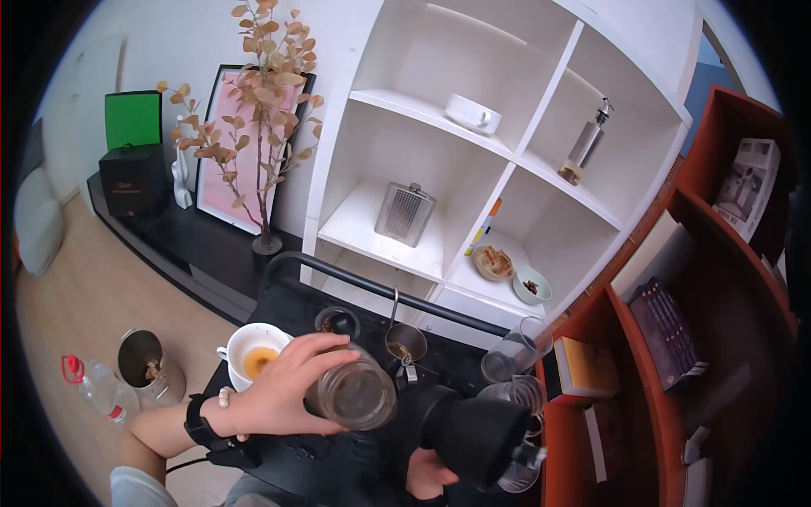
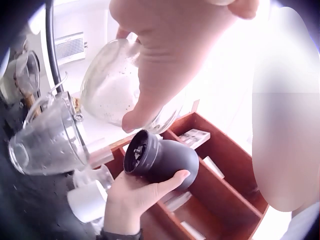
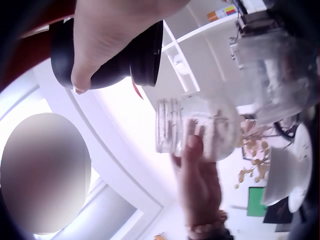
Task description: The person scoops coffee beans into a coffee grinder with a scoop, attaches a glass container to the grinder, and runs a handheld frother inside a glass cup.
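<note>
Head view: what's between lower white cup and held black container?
In the head view, the left hand gripping the glass jar lies between the white cup and black container.

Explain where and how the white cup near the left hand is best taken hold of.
Probably by its handle, pinched from the person's left: the white cup stands upright with its handle jutting that way, clear of the left hand; brownish contents suggest keeping it level.

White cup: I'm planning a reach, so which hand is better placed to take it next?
Probably the left hand: it is nearer the white cup, though it would first have to release the glass jar. The right hand grips a black container farther away.
</note>
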`<state>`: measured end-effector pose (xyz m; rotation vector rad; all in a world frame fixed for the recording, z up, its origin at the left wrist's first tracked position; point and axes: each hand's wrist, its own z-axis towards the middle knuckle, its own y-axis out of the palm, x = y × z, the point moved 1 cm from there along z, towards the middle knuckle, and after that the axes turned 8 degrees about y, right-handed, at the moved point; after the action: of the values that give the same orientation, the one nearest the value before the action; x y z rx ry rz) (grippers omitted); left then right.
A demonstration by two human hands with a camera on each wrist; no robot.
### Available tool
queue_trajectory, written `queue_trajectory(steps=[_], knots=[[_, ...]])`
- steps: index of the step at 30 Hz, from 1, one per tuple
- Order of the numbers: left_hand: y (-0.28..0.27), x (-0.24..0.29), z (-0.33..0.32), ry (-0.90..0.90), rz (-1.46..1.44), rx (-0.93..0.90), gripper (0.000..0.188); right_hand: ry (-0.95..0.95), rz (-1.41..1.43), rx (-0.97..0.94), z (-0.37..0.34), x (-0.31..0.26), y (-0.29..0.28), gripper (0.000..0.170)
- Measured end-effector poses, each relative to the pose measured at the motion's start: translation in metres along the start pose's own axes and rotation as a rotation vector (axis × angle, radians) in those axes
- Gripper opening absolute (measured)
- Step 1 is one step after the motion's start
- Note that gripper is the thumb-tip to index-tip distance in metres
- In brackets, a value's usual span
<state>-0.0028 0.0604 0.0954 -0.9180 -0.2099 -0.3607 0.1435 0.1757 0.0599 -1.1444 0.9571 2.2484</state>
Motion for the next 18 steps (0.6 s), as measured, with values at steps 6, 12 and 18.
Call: queue_trajectory(steps=[6, 12, 18], knots=[[-0.008, 0.011, -0.004, -0.170, -0.279, -0.063, 0.081, 0.019, -0.048, -0.055, -0.001, 0.001, 0.009, 0.109], [-0.014, -0.005, -0.006, -0.275, -0.362, -0.063, 0.081, 0.151, -0.289, -0.264, 0.007, 0.025, 0.008, 0.125], [-0.029, -0.031, -0.011, -0.360, -0.399, -0.086, 0.084, 0.018, -0.092, -0.247, 0.033, -0.002, 0.048, 0.109]])
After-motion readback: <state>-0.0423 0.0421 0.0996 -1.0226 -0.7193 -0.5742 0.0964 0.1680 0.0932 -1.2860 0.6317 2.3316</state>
